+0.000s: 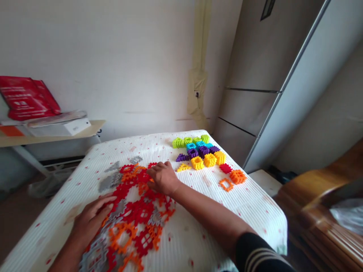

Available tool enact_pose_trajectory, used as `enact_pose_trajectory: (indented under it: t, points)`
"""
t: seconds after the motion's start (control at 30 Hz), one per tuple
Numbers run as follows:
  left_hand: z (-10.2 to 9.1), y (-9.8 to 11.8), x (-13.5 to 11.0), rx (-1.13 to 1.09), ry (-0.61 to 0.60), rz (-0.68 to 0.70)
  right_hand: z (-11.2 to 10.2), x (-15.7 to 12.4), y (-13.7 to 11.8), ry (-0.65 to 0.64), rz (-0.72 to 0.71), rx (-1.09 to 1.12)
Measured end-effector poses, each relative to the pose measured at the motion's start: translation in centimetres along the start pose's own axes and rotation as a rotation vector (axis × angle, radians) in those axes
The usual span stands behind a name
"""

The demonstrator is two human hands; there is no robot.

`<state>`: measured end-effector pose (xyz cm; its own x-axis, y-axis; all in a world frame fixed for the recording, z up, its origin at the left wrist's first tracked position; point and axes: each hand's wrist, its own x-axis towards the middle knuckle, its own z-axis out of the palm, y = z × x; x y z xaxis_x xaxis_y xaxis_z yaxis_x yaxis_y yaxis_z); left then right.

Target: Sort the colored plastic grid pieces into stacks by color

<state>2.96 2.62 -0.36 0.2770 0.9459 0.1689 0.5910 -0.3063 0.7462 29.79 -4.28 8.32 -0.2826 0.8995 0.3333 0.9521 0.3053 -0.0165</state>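
On the white quilted bed cover (pixel 198 234), I see my left hand (pixel 90 217) lying flat with fingers spread on the near edge of a loose pile of red, orange and grey interlocking plastic tiles (pixel 136 211). My right hand (pixel 163 177) rests palm down on the pile's far side, fingers curled over a red tile; whether it pinches anything I cannot tell. Beyond it, well apart, sit assembled cubes (pixel 202 153) in green, blue, purple, yellow and orange.
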Motion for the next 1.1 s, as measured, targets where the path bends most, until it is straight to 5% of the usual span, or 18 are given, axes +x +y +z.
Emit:
enact_pose_trajectory:
  t: [0.23, 0.37, 0.63, 1.1]
  points:
    - [0.1, 0.8, -0.2, -0.014, 0.036, -0.018, -2.7, -11.1, 6.5, 0.097, 0.413, 0.004]
    - [0.1, 1.0, -0.2, -0.027, 0.044, -0.048, -2.9, -15.0, 9.2, 0.012, 0.68, -0.131]
    - [-0.1, 1.0, -0.3, -0.018, 0.032, -0.089, -2.6, -16.2, 11.1, -0.101, 0.892, -0.232]
    - [-0.2, 1.7, -0.5, 0.016, 0.05, -0.092, -1.8, -16.2, 11.8, -0.121, 0.888, -0.244]
